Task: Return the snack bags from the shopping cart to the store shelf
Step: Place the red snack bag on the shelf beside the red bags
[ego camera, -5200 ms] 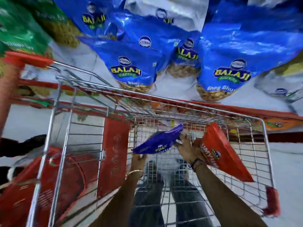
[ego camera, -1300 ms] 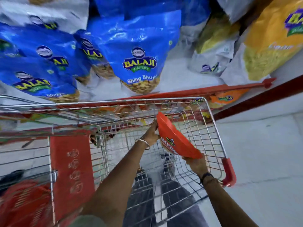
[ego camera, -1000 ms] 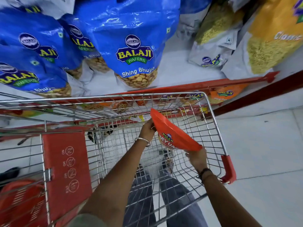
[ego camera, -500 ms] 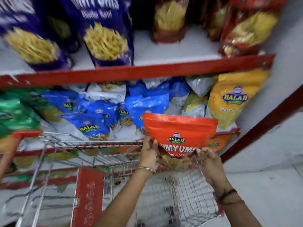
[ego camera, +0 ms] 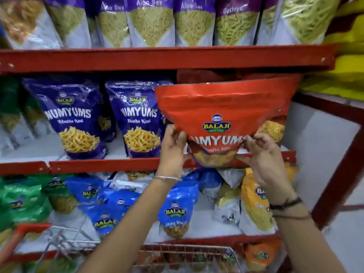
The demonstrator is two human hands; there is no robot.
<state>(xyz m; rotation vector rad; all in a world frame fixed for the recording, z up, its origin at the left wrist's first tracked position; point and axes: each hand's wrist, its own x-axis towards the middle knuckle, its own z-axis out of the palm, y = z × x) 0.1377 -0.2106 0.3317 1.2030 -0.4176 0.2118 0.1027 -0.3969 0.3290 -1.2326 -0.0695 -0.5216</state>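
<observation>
I hold an orange-red Numyums snack bag (ego camera: 220, 107) upright in front of the middle shelf (ego camera: 110, 167), at its right end. My left hand (ego camera: 173, 148) grips the bag's lower left side and my right hand (ego camera: 264, 160) grips its lower right side. The bag's bottom hangs at the level of the shelf's red front edge. Behind it more red bags (ego camera: 273, 131) show partly. The wire shopping cart (ego camera: 189, 251) sits at the bottom edge, its inside hidden from view.
Two purple Numyums bags (ego camera: 137, 119) stand left of the orange-red bag on the same shelf. Purple-topped sev bags (ego camera: 151, 22) line the upper shelf. Blue, green and yellow bags (ego camera: 175, 211) fill the lower shelf. A red upright (ego camera: 334, 174) and white wall bound the right side.
The orange-red bag came up out of the cart, from flat to upright, and now stands before the middle shelf. Both hands kept hold of it. The view tilted upward.
</observation>
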